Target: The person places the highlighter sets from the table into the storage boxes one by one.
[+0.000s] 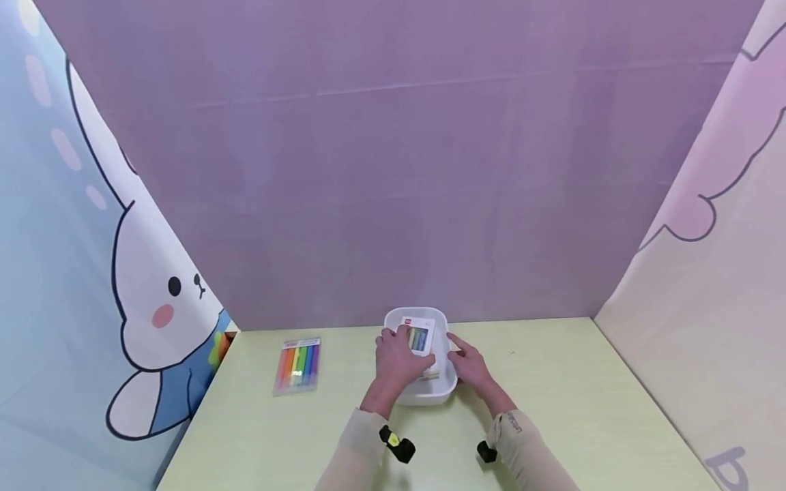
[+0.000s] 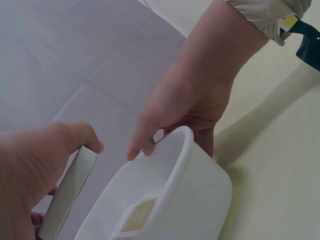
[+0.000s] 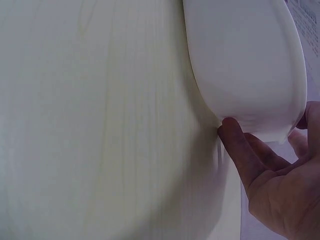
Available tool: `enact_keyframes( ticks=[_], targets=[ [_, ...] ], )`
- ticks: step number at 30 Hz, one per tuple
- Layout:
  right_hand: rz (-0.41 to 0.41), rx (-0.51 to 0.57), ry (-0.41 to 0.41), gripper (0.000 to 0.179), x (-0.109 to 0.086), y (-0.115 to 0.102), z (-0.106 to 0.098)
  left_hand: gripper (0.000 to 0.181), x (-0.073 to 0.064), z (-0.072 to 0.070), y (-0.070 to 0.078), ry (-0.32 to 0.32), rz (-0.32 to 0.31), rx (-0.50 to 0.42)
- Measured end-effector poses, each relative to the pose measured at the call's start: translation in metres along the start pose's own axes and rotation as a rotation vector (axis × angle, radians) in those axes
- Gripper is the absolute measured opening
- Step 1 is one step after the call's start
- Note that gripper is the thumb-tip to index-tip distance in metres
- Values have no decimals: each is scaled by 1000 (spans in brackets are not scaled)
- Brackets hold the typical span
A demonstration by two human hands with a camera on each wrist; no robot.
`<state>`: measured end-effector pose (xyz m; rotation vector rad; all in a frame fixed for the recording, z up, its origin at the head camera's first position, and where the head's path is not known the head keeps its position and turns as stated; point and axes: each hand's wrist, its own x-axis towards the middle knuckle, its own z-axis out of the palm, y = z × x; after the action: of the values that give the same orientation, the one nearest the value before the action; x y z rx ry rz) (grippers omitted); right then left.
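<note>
A white plastic bin (image 1: pixel 424 399) stands on the table against the back wall. My left hand (image 1: pixel 396 358) grips a small white box of coloured sticks (image 1: pixel 419 335) over the bin, with the thumb on one side and the fingers on the other. The sticks show through a window in its front. In the left wrist view the box's narrow side faces the camera, beside the bin's rim. Another windowed box (image 2: pixel 140 215) lies inside the bin, mostly hidden in the head view. My right hand (image 1: pixel 471 365) holds the bin's right wall, thumb at the rim and fingers underneath.
A clear pack of coloured markers (image 1: pixel 297 366) lies on the pale wooden table (image 1: pixel 552 409), left of the bin. A purple cloth wall (image 1: pixel 417 170) rises behind the table. Printed cloth panels stand on both sides, the left one with a rabbit (image 1: pixel 166 300).
</note>
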<state>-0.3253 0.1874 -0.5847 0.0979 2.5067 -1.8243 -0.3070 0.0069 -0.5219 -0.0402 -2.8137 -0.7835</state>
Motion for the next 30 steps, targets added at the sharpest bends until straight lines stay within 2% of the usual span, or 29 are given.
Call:
enact_keyframes(
  ticks=[4, 10, 17, 23, 30],
  targets=[
    [-6, -5, 5, 51, -2, 1, 3, 87, -2, 1, -2, 5, 4, 16],
    [-37, -3, 13, 51, 1, 1, 7, 92, -5, -7, -6, 18, 46, 51],
    [-43, -50, 56, 50, 6, 3, 6, 72, -5, -13, -17, -13, 53, 41],
    [-29, -52, 36, 51, 5, 1, 4, 55, -6, -23, -22, -45, 80, 15],
    [-28, -59, 29, 51, 5, 6, 2, 43, -6, -31, -39, -63, 86, 7]
  ],
)
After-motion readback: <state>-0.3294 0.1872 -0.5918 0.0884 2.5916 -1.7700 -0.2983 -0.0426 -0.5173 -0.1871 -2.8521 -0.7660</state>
